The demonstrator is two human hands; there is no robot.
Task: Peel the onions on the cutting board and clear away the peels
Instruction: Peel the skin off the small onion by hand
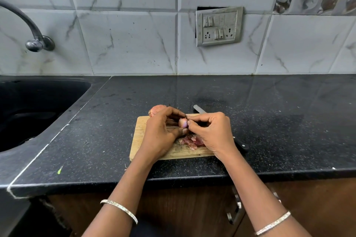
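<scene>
A small pinkish onion (183, 122) is held above the wooden cutting board (139, 136). My left hand (160, 132) grips it between thumb and fingers. My right hand (212, 131) pinches at the onion's right side with its fingertips. A heap of reddish peels (190, 141) lies on the board under my hands. A second, unpeeled onion (156, 110) sits at the board's far left corner, partly hidden behind my left hand.
A knife lies to the right of the board, blade tip (198, 108) beyond my right hand and black handle (241, 145) by my wrist. A black sink (34, 106) is set into the dark counter at left, with a tap (36, 41) above. A switch panel (218, 26) is on the tiled wall.
</scene>
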